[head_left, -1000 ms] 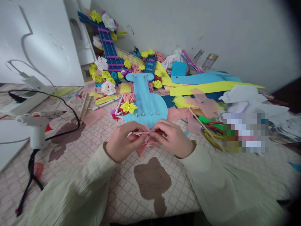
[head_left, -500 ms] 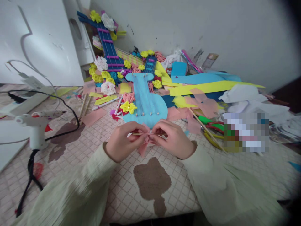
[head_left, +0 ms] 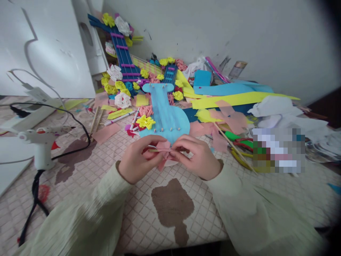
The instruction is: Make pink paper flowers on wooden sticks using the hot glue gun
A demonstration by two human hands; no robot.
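My left hand (head_left: 137, 160) and my right hand (head_left: 198, 158) meet above the quilted cloth (head_left: 128, 213). Both pinch a thin wooden stick (head_left: 155, 150) with a piece of pink paper (head_left: 163, 146) wrapped round its middle. The paper's loose end hangs below the stick. Just beyond my fingers lies a light blue paper guitar (head_left: 165, 117) with small pins and a yellow paper flower (head_left: 145, 121) at its left side.
A white glue gun (head_left: 39, 142) with a black cord (head_left: 34, 192) stands at the left. Behind lie a dark blue guitar neck (head_left: 124, 53) with paper flowers, yellow (head_left: 239, 98) and blue paper strips, pink scraps (head_left: 106, 132), sticks, pens and scissors (head_left: 239, 144) on the right.
The pink paper has been rolled further round the stick; more of it now sits on top and less hangs below. My hands stay in the same place.
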